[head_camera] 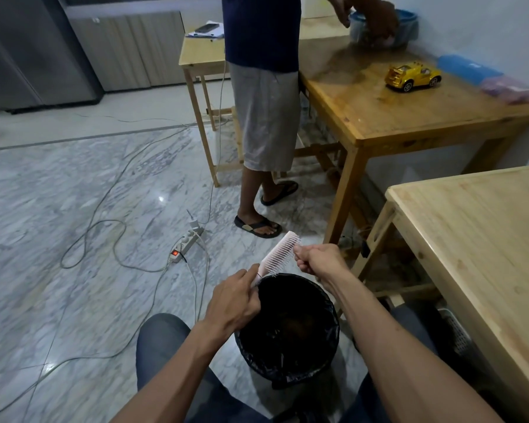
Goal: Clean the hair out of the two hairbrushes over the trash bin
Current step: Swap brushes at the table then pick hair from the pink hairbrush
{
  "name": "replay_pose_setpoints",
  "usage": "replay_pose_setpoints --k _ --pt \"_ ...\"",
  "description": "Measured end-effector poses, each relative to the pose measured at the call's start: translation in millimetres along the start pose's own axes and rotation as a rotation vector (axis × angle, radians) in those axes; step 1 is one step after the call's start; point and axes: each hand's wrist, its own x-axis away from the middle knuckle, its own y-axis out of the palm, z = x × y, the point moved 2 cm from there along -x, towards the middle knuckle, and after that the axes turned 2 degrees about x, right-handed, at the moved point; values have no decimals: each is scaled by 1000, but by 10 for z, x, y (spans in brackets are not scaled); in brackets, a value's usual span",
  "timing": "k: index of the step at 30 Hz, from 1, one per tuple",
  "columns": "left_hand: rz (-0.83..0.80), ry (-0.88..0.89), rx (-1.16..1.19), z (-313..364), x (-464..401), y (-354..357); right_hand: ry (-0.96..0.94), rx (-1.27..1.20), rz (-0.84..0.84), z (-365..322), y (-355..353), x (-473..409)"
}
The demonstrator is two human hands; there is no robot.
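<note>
A pale pink hairbrush (278, 254) is held tilted just above the far rim of the trash bin (327, 355), bristles facing right. My left hand (237, 297) grips its handle at the lower end. My right hand (316, 259) is curled at the bristles near the brush's tip, fingers pinching there; I cannot make out hair between them. The bin is round, lined with a black bag, and stands on the floor between my knees. Only one hairbrush is in view.
A person in sandals (263, 117) stands close behind the bin. A power strip (185, 244) and cables (110, 233) lie on the marble floor to the left. A light wooden table (486, 239) is at my right; a darker table carries a yellow toy car (413, 76).
</note>
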Motion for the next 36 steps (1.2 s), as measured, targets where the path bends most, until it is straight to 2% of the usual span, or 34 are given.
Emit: replay_pose_setpoints --k 5,11,14,18,22,25,27,32,34,36 --pt "28 -93 88 -80 -1 -29 -20 260 2 154 -57 -40" --pt "42 -65 71 -104 -35 -49 105 310 -220 118 -53 127" --pt "38 -37 78 -56 -30 -19 88 237 -211 67 -3 103" --pt "43 -15 79 -90 -3 -28 -50 204 -93 63 -4 31" --pt "-14 -17 -44 -106 25 -36 -71 527 -40 111 -47 17" --pt "25 -135 -39 -135 10 -6 -69 729 -34 171 -32 37" --pt "28 -187 -42 -150 -34 -5 -42 729 -96 222 -21 32" --pt "6 -162 -36 -115 -82 -15 88 714 -315 170 33 34" --pt "-1 -183 -7 -114 -90 17 142 596 -337 138 73 60" --pt "-35 -198 27 -110 -76 55 182 341 -342 113 112 99"
